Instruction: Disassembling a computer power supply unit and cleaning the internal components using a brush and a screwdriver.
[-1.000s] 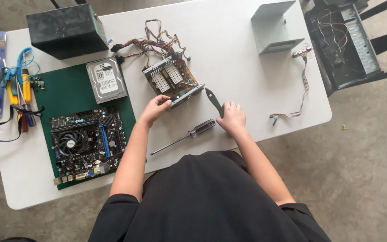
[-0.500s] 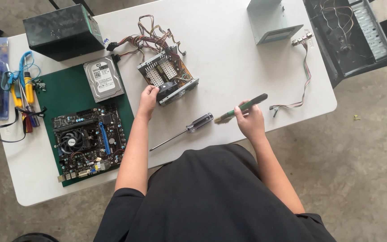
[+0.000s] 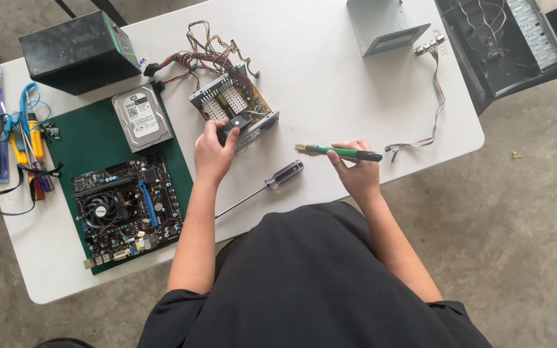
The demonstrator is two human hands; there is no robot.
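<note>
Green-handled, the brush (image 3: 338, 151) now lies level in the right hand (image 3: 358, 173), fingers curled round it and bristles pointing left; half a second ago it slanted upward. The left hand (image 3: 212, 154) has closed over the near corner of the opened power supply (image 3: 233, 109) at upper centre, where before it only touched its edge. A screwdriver (image 3: 262, 189) lies between the hands on the white table (image 3: 330, 64), which stands on a concrete floor (image 3: 536, 212).

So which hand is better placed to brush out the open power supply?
Probably the right hand: it holds the brush, bristles toward the power supply. The left hand grips that unit.
</note>
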